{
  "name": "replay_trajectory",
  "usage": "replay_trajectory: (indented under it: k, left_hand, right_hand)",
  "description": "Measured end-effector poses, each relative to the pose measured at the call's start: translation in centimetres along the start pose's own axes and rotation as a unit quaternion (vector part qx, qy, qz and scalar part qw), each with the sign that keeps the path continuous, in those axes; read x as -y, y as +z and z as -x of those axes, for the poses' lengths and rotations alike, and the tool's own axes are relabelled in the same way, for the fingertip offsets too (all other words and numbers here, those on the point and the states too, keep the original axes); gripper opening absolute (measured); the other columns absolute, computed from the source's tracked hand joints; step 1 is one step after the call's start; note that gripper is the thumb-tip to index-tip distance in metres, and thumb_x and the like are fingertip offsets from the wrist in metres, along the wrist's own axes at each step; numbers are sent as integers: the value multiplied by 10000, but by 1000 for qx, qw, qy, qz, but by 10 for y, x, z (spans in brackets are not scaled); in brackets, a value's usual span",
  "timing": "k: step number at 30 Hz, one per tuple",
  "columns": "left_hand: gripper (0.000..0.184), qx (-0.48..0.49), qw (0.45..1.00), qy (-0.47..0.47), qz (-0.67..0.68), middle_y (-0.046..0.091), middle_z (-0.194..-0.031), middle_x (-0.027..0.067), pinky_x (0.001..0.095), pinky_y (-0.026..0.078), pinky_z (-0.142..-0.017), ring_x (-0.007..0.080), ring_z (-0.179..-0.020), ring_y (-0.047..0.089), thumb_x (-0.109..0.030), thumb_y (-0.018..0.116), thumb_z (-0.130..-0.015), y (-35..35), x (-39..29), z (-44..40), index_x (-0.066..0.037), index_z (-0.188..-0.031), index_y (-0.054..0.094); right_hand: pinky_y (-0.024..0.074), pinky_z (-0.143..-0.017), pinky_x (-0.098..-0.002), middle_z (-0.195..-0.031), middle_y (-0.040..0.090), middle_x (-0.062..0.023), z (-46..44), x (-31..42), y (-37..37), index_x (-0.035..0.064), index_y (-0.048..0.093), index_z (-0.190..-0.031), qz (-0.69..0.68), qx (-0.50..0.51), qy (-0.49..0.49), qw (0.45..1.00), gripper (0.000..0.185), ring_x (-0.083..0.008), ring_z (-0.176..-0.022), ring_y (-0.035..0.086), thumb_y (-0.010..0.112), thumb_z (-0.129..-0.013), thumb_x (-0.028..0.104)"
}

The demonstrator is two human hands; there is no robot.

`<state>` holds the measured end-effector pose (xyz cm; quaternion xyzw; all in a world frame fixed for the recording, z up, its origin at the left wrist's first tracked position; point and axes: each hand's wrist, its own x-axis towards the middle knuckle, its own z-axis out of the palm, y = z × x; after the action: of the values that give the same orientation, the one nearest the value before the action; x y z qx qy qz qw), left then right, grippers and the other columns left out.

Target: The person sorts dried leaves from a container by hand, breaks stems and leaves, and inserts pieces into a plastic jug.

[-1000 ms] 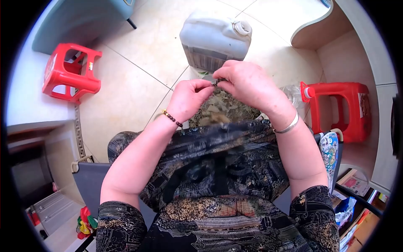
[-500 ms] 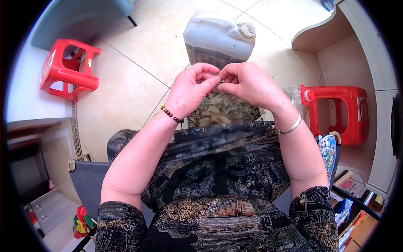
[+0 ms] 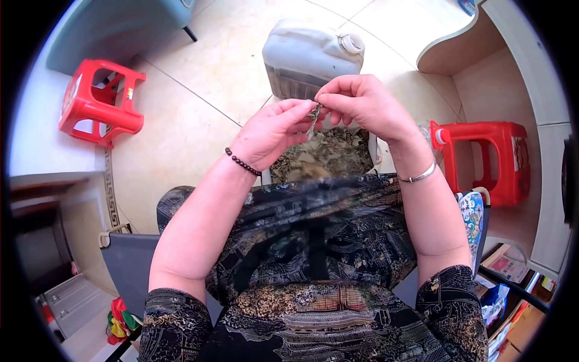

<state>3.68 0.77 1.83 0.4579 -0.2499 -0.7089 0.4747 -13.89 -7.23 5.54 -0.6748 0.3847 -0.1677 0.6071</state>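
Between my two hands hangs a small dried leaf piece (image 3: 313, 120), greyish green and crumpled. My left hand (image 3: 274, 130) is closed, its thumb and index finger pinching this piece. My right hand (image 3: 362, 108) is closed too, thumb and index finger pinched at the top end of the same piece. Below the hands, in front of my lap, lies a container full of dry leaf bits (image 3: 338, 154); its pale rim (image 3: 375, 154) shows at the right. My forearms and patterned clothing hide its near side.
A large whitish jug (image 3: 313, 54) with dark contents stands beyond the hands. One red stool (image 3: 102, 102) is at the left; a red container (image 3: 488, 160) stands at the right beside a wooden cabinet (image 3: 494, 78). A blue-grey chair (image 3: 114, 30) is at the upper left.
The leaf piece now shows hanging between my hands. My right hand has risen slightly, and my left hand has turned, with its fingers below the pinch.
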Motion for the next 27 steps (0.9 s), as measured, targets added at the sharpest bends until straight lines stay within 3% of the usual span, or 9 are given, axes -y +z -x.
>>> replay_trajectory:
  k: [2,6,12,18,22,24,27]
  left_hand:
    - [189,72,996,-23,39,635,-1008,61,285,492,-796,136,-924,605,-171,552,-924,2,0,1,-62,-1075,582]
    - [190,34,999,22,-25,640,-948,52,261,500,-768,134,-857,613,-158,583,-906,2,2,4,-54,-1065,581]
    - [179,10,999,16,-37,638,-903,37,230,497,-722,116,-816,607,-154,591,-900,0,2,3,-48,-1045,599]
    - [186,67,997,-26,-13,637,-898,26,223,490,-706,100,-800,600,-160,582,-906,-3,0,5,-54,-1057,603]
    - [199,39,999,-5,-18,638,-891,26,212,483,-687,91,-784,594,-164,580,-906,3,0,7,-51,-1069,599]
    - [192,5,992,34,-125,640,-878,26,198,477,-648,75,-758,586,-162,586,-901,4,0,6,-47,-1053,609]
    - [164,-12,987,22,-156,641,-866,28,187,468,-609,63,-731,577,-159,594,-895,2,3,4,-41,-1004,624]
  right_hand:
    - [436,-557,-183,-697,622,4,-2,-2,-1,9,654,-884,-65,-8,7,998,188,-46,-624,560,623,-849,191]
    - [433,-560,-185,-714,618,9,-3,-3,-1,11,647,-897,-67,-8,12,998,189,-48,-624,551,627,-852,193]
    - [441,-583,-181,-739,629,-5,1,4,-1,-5,644,-945,-22,6,-14,1000,189,-46,-656,562,619,-851,157]
    - [460,-609,-194,-737,629,-5,2,3,-6,-11,652,-916,8,45,-53,998,137,-54,-674,562,601,-849,97]
    - [473,-626,-209,-739,639,-22,2,3,-4,-23,650,-885,29,13,-61,998,130,-69,-681,571,606,-834,88]
    - [476,-629,-216,-739,642,-29,1,-1,-2,-26,647,-884,45,-4,-65,997,133,-74,-681,574,608,-829,89]
    - [485,-634,-242,-732,648,-57,3,-2,6,-21,644,-888,93,-30,-88,991,133,-96,-671,587,608,-819,86]
